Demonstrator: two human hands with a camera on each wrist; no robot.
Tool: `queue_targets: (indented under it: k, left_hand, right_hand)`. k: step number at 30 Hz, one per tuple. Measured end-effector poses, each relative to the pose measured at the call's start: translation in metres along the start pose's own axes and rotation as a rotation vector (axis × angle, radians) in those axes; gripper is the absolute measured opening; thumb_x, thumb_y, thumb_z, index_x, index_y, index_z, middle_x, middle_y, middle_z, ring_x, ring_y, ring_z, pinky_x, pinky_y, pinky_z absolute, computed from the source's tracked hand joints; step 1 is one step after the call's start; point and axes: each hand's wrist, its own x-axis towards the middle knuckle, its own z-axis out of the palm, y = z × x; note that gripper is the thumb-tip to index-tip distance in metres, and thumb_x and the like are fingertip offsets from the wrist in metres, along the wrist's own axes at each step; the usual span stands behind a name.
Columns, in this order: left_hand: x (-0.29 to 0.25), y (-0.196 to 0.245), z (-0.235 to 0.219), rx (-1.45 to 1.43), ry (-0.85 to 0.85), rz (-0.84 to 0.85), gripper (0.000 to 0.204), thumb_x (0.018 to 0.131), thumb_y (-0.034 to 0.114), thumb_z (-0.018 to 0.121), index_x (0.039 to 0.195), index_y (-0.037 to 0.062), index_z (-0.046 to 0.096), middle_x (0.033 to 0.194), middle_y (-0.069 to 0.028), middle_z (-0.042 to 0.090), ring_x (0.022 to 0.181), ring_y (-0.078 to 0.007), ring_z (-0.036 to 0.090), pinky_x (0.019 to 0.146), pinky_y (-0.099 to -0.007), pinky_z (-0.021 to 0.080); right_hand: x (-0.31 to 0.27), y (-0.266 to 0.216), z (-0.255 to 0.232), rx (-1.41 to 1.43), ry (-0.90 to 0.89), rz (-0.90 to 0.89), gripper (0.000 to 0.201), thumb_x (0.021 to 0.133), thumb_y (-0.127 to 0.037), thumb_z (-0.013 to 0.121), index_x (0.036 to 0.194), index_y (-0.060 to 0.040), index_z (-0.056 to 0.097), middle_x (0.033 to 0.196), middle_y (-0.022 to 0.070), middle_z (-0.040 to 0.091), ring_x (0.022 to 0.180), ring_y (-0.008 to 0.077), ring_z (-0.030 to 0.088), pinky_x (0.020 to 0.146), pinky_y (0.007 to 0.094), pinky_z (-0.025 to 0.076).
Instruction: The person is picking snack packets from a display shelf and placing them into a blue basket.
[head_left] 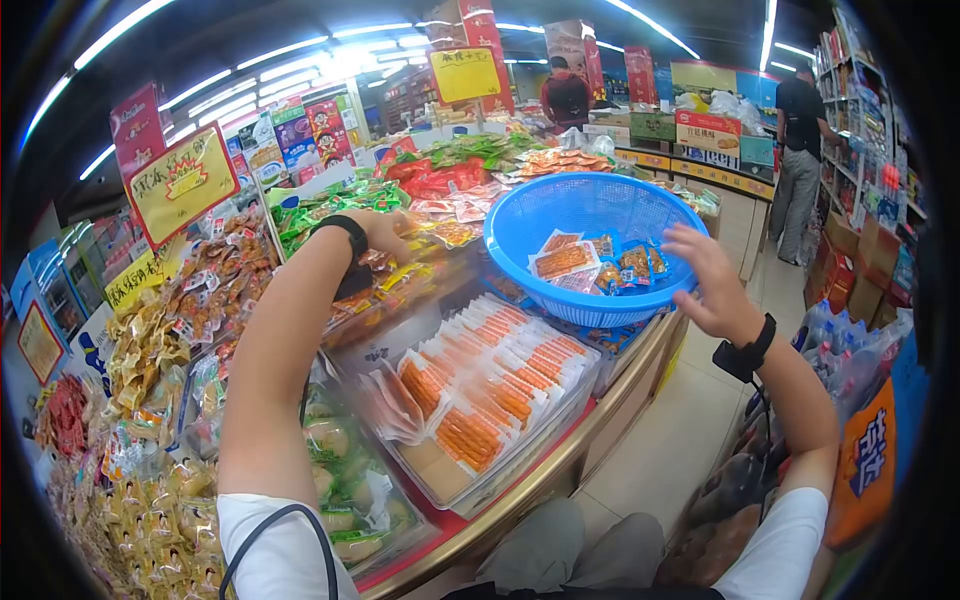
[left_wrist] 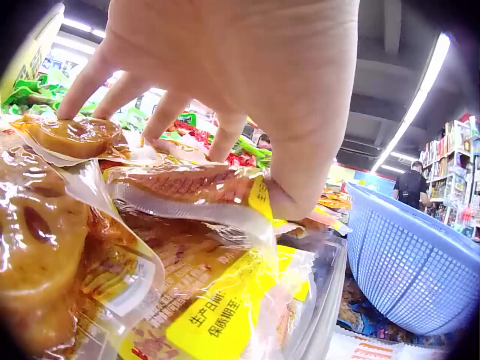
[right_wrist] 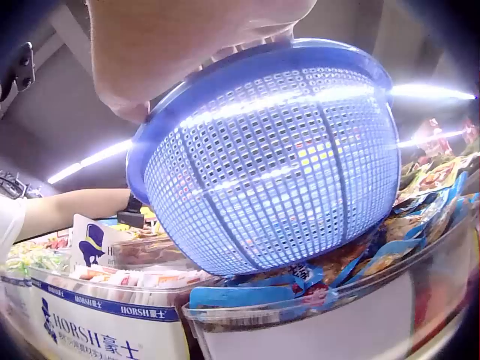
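White short sleeves (head_left: 275, 540) come first; then the left hand (left_wrist: 225, 60) spreads wide, fingertips down among glossy brown vacuum-packed snacks (left_wrist: 180, 187). Over at the round blue plastic basket (head_left: 590, 308), holding small snack packets (head_left: 565, 262), the right hand (head_left: 722, 285) hovers open at its rim. Beyond, someone in black (head_left: 798, 120) stands beside shelves.

Ceiling lights (head_left: 654, 27) lit | person in black shirt (head_left: 800, 112) beside shelves (head_left: 850, 95) | wrapped bottles (head_left: 838, 345) near cardboard boxes (head_left: 872, 255)
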Motion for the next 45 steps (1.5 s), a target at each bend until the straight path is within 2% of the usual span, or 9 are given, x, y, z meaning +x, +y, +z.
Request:
queue_targets:
  k: [12,21,23,29,30,32,35,38,45]
  left_hand:
    - [-0.005,-0.019,0.022,0.211,0.162,-0.207,0.081,0.068,0.017,0.072,0.143,0.0138,0.041,0.123,-0.0154,0.063,0.112,-0.0296,0.062,0.082,-0.0412,0.054]
    - [-0.016,-0.047,0.009,0.270,0.303,-0.177,0.033,0.073,0.004,0.065,0.106,0.0016,0.066,0.107,-0.0222,0.067,0.101,-0.0369,0.065,0.083,-0.0440,0.055]
    - [0.002,-0.071,0.010,0.279,0.598,-0.102,0.031,0.075,0.001,0.062,0.106,0.0018,0.065,0.108,-0.0231,0.066,0.103,-0.0378,0.064,0.086,-0.0443,0.053]
    - [-0.038,0.031,-0.072,0.303,0.743,0.136,0.028,0.085,0.007,0.054,0.112,0.0028,0.058,0.098,-0.0244,0.066,0.092,-0.0367,0.066,0.081,-0.0434,0.053]
    - [-0.061,0.064,-0.082,-0.243,0.555,0.151,0.033,0.085,0.006,0.052,0.118,0.0045,0.058,0.091,-0.0207,0.067,0.076,-0.0287,0.070,0.068,-0.0384,0.056]
    - [-0.034,0.077,-0.090,-0.411,0.500,0.381,0.041,0.082,0.004,0.056,0.123,0.0051,0.057,0.087,-0.0161,0.068,0.063,-0.0220,0.069,0.059,-0.0333,0.056]
    - [-0.016,0.118,-0.094,-0.253,0.706,0.475,0.055,0.064,0.034,0.082,0.108,0.0062,0.067,0.101,-0.0169,0.069,0.098,-0.0303,0.066,0.089,-0.0377,0.050]
    - [0.007,0.153,-0.074,-0.294,0.824,0.520,0.052,0.068,0.035,0.080,0.110,0.0077,0.065,0.108,-0.0159,0.067,0.101,-0.0291,0.064,0.089,-0.0394,0.050]
    - [0.078,0.155,-0.050,-0.468,0.532,0.497,0.070,0.085,0.043,0.062,0.134,-0.0039,0.045,0.131,-0.0283,0.053,0.121,-0.0390,0.054,0.103,-0.0431,0.041]
  right_hand:
    - [0.014,-0.012,0.009,0.003,-0.190,-0.064,0.037,0.071,-0.042,0.075,0.075,-0.0053,0.069,0.061,0.0108,0.059,0.062,0.0294,0.061,0.060,0.0394,0.046]
    - [0.014,-0.002,0.020,-0.046,-0.144,-0.076,0.032,0.064,-0.038,0.079,0.066,-0.0080,0.066,0.058,0.0096,0.059,0.057,0.0281,0.061,0.054,0.0388,0.047]
    - [0.014,-0.002,0.020,-0.049,-0.145,-0.072,0.031,0.063,-0.037,0.079,0.065,-0.0083,0.065,0.058,0.0094,0.059,0.057,0.0281,0.061,0.054,0.0388,0.048]
    - [0.019,-0.012,0.019,-0.043,-0.176,-0.064,0.029,0.063,-0.035,0.078,0.063,-0.0094,0.064,0.058,0.0089,0.059,0.058,0.0283,0.061,0.054,0.0386,0.048]
    - [0.019,-0.012,0.019,-0.039,-0.162,-0.069,0.028,0.063,-0.034,0.078,0.063,-0.0096,0.064,0.058,0.0090,0.059,0.058,0.0283,0.061,0.054,0.0386,0.048]
    - [0.016,-0.012,0.020,-0.053,-0.173,-0.059,0.028,0.063,-0.035,0.078,0.063,-0.0097,0.064,0.059,0.0089,0.059,0.058,0.0284,0.061,0.054,0.0386,0.048]
    - [0.015,-0.012,0.021,-0.066,-0.153,-0.051,0.028,0.062,-0.035,0.077,0.063,-0.0100,0.064,0.059,0.0086,0.059,0.058,0.0283,0.061,0.055,0.0386,0.048]
    - [0.013,-0.012,0.023,-0.057,-0.130,-0.053,0.029,0.062,-0.036,0.077,0.063,-0.0103,0.064,0.059,0.0083,0.059,0.058,0.0283,0.061,0.055,0.0389,0.049]
    - [0.013,-0.011,0.024,-0.067,-0.158,-0.033,0.031,0.062,-0.038,0.076,0.060,-0.0108,0.062,0.056,0.0083,0.058,0.055,0.0284,0.060,0.054,0.0393,0.048]
